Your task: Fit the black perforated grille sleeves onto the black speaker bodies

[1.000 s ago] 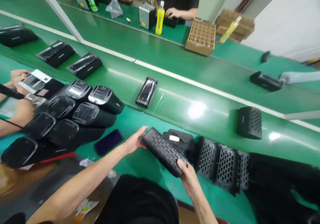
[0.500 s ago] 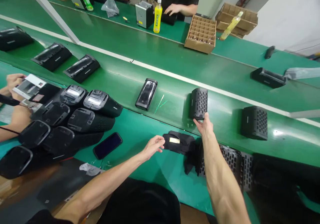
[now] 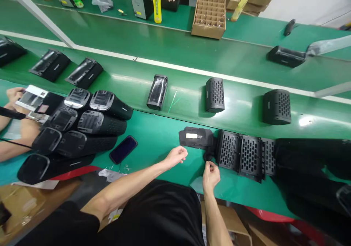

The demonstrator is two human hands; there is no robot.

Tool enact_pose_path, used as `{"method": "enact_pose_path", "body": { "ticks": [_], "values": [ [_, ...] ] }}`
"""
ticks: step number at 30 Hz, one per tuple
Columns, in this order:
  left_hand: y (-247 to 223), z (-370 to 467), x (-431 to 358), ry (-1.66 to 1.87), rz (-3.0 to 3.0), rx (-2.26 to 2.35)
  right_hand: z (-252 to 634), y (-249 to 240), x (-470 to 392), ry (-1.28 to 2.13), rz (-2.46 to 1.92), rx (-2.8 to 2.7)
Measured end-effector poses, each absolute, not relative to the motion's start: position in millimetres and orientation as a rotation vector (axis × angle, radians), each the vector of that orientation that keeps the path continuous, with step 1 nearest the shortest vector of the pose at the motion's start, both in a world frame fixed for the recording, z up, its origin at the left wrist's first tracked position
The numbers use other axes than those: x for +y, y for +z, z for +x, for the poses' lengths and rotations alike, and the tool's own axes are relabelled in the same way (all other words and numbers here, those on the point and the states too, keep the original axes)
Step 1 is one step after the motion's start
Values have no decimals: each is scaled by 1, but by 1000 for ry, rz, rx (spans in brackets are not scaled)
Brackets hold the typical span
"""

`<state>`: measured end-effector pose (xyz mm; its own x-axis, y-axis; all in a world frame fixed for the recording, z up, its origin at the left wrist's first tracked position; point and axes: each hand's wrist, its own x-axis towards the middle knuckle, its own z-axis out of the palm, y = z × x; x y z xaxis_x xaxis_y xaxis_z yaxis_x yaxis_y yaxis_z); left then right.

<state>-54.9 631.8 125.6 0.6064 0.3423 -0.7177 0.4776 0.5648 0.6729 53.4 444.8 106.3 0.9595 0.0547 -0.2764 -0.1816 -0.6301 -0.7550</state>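
Observation:
My left hand (image 3: 176,156) hovers over the green table just below a flat stack of black sheets (image 3: 196,137) with a pale label; its fingers are curled together, and whether anything small is between them is hidden. My right hand (image 3: 211,175) pinches at the lower edge of a crumpled black piece (image 3: 209,154), beside the stack. To the right of it lie black perforated grilles (image 3: 250,154) in a row. Beyond the hands, a black perforated speaker housing (image 3: 215,95) stands on the green belt (image 3: 189,110), touched by neither hand.
Several black housings (image 3: 101,125) are piled at the left beside a phone (image 3: 123,149). Another person's hands (image 3: 15,96) work at the far left. More housings (image 3: 276,107) stand on the belt. Across it are a yellow bottle (image 3: 157,4) and a divided carton (image 3: 208,17).
My right hand has let go of the housing on the belt and come back to the crumpled black piece. My left hand has moved slightly off the stack's left edge. The view has shifted.

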Motion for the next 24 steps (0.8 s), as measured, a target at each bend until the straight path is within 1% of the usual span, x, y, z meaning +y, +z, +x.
{"method": "enact_pose_path", "body": {
  "ticks": [4,8,11,13,16,17,20,24],
  "values": [
    [122,-45,620,-147,993,967,34,121,447,439,-2098,-45],
    [117,-40,607,-252,854,1000,3,133,446,645,-1906,-156],
    [115,-41,598,-301,781,971,0,138,440,752,-1813,-170],
    [115,-43,595,-275,779,963,15,140,431,654,-1851,-108],
    [115,-48,596,-208,806,956,56,137,416,309,-1885,253],
    [115,-49,598,-188,816,948,71,134,413,245,-1856,373],
    [116,-52,605,-117,871,933,106,121,408,271,-1765,538],
    [123,-60,620,-4,963,899,113,107,405,318,-1713,558]
  ]
}}
